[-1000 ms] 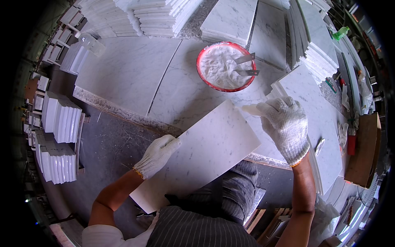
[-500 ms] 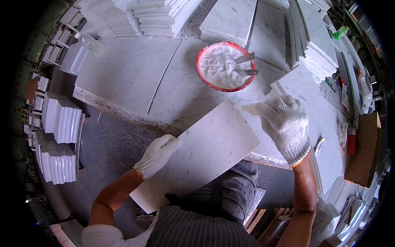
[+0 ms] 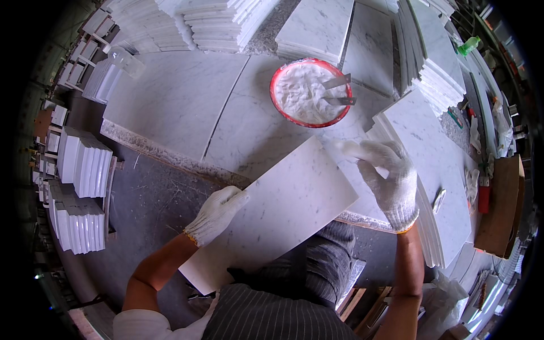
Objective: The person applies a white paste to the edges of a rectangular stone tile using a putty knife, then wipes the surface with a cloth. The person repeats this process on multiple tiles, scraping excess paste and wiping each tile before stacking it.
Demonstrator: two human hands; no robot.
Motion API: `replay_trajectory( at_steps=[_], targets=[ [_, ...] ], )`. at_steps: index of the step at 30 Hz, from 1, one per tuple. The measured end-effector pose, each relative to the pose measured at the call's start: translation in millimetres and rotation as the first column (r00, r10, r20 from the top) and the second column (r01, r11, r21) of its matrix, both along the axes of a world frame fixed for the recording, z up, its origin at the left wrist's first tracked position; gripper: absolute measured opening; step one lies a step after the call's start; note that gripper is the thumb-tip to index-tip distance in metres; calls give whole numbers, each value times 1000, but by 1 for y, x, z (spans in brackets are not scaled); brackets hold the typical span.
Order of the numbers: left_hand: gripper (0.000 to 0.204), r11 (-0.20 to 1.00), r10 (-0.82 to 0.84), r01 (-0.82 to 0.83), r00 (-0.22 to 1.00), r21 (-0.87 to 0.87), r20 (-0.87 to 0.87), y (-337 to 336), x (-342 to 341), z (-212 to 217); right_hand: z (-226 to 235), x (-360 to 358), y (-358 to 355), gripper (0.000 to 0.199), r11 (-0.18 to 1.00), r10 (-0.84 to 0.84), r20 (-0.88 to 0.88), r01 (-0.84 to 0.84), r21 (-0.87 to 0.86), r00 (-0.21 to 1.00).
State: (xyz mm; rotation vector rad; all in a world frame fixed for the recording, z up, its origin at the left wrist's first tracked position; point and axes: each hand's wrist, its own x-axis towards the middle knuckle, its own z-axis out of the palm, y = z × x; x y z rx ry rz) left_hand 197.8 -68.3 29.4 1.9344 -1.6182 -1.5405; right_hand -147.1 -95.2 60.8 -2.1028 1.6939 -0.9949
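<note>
A white marble tile (image 3: 283,209) with grey flecks lies aslant across my lap, its far corner over the worktable. My left hand (image 3: 218,215), in a white knitted glove, grips the tile by its left long edge. My right hand (image 3: 388,178), gloved alike, is just beyond the tile's far right end. Its thumb and fingers are closed in a pinch, and a pale, blurred tip shows at the fingertips near the tile's far corner; what it is I cannot make out. Beyond the tile stands a red-rimmed bowl (image 3: 276,105) of white paste, with two metal putty knives (image 3: 338,81) stuck in it.
Large marble slabs (image 3: 170,102) cover the worktable. Tile stacks (image 3: 221,25) stand at the back, and more tiles (image 3: 425,158) lie fanned at the right. A clear plastic bottle (image 3: 127,62) lies at the far left. A cardboard box (image 3: 501,207) sits at the right edge.
My right hand has shifted slightly left and turned, its fingertips closer to the tile's far corner. My left hand and the tile have stayed in place.
</note>
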Motion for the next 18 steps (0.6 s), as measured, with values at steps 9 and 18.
replay_trajectory(
  at_steps=[9,18],
  targets=[
    [41,999,45,-45,998,20,-36,-1,5,-16,-75,-10,23,30,905,-371,683,79,419,629],
    [37,996,80,-76,994,52,-80,-1,10,-18,-94,9,-2,40,880,-475,-40,475,-14,879]
  ],
)
